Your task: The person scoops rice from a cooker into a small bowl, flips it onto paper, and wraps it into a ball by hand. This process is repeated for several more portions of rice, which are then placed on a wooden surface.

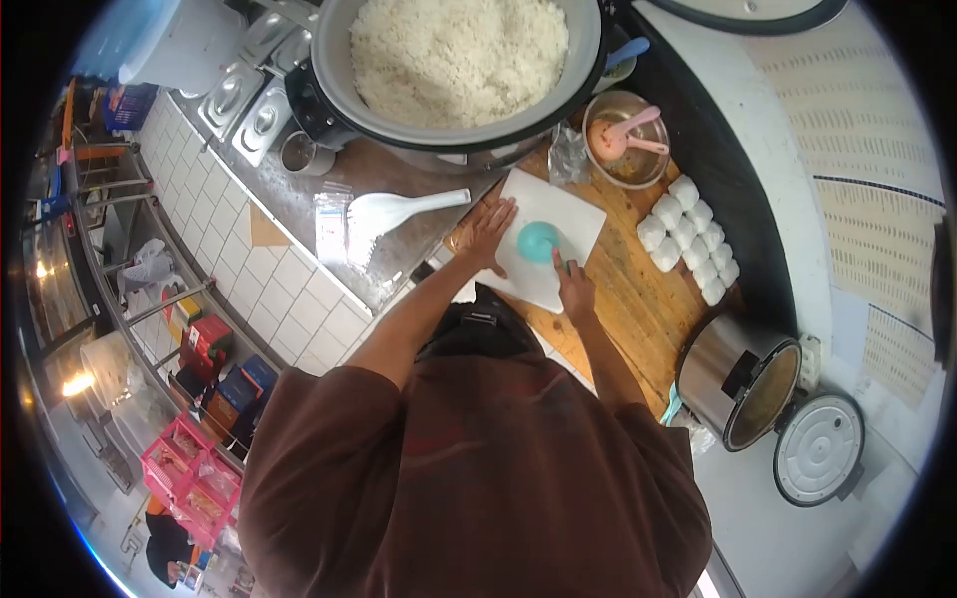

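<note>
Brown-sleeved arms reach over the wooden counter (638,299). Left hand (490,235): fingers spread flat, pinning a white sheet (568,214) so it lies still. Right hand (575,289): fingers closed on the handle of a teal scoop (538,241) resting mid-sheet. Wrapped white portions (688,237) lined along the counter's right edge; big rice pot (459,55) at its far edge.

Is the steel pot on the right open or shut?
Open. The steel pot shows its bare inside, and its round white lid hangs swung out beside it.
</note>
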The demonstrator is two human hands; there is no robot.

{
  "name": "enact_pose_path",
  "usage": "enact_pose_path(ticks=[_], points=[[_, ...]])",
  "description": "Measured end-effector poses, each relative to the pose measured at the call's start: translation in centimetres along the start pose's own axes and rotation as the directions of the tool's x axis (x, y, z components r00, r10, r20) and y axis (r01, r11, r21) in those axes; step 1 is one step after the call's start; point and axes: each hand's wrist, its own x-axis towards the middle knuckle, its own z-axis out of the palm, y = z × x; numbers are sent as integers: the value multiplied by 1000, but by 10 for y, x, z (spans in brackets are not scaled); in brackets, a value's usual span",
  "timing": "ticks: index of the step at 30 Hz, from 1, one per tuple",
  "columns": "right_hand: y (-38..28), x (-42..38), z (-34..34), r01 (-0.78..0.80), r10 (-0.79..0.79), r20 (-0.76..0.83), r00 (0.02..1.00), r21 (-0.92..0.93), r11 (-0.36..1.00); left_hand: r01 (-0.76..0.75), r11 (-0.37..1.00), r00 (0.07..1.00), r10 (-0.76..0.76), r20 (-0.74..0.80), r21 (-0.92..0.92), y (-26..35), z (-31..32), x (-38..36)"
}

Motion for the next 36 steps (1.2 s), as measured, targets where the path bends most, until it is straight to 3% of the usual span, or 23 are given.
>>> enact_pose_path(ticks=[3,4,6,7,8,9,10,11,12,13,14,15,16,18,20,21,22,23,27,29,33,35,36], points=[[-7,11,-12,-38,38,-11,999,36,999,32,987,983,-60,175,158,9,-27,5],[-6,7,-19,-35,36,-20,999,24,999,30,987,985,-56,162,156,7,-28,9],[-15,-6,-39,-181,219,-111,969,279,943,-69,993,997,73,-40,101,-2,-27,2],[-12,-7,-54,-104,260,-305,916,448,888,-61,992,996,67,-55,106,-6,-33,-6],[-3,4,-75,-11,262,-436,861,498,867,-164,972,977,136,-164,-166,-5,-59,-22],[8,19,-97,89,274,-559,783,537,839,-290,868,941,182,-287,-402,-1,-95,-43],[9,37,-137,80,301,-582,755,539,839,-206,794,965,67,-254,-572,22,-173,-82],[8,53,-181,64,332,-599,729,542,838,-346,815,869,90,-487,-466,15,-196,-106],[13,79,-211,176,236,-703,671,460,870,-364,866,675,-10,-738,-344,11,-228,-123],[-9,113,-276,298,116,-722,682,420,857,-343,913,394,-75,-916,-222,5,-255,-137],[-33,142,-322,216,139,-606,783,475,853,-256,911,213,-274,-938,-324,-10,-271,-141],[-56,175,-360,175,17,-510,860,327,929,-231,848,96,-468,-879,-477,-30,-284,-133],[-70,208,-381,230,-177,-414,893,82,970,-231,757,-27,-633,-774,-611,-54,-299,-118],[-88,278,-379,229,-298,-242,923,-277,933,-190,694,12,-705,-709,-694,-103,-311,-82],[-108,330,-364,197,-295,-142,945,-475,858,-294,685,41,-688,-725,-667,-118,-310,-50],[-107,343,-356,197,-305,-151,940,-489,850,-230,735,12,-653,-757,-638,-122,-306,-42],[-101,352,-345,342,-380,32,924,-510,789,-273,669,18,-715,-699,-691,-101,-323,-52],[-103,354,-347,486,-438,220,872,-503,715,-256,680,7,-709,-705,-687,-101,-322,-52],[-119,353,-367,612,-463,412,785,-398,683,-232,690,-7,-706,-708,-686,-100,-324,-53],[-139,343,-367,625,-366,575,732,-352,697,-217,692,-5,-706,-708,-688,-98,-320,-57],[-163,342,-369,590,-345,660,667,-186,785,-226,692,-8,-705,-709,-686,-98,-322,-56],[-160,357,-350,542,-430,642,635,26,840,-240,682,-13,-714,-700,-691,-98,-325,-52],[-159,358,-353,540,-431,639,637,28,841,-242,689,-9,-706,-708,-684,-99,-323,-54]])
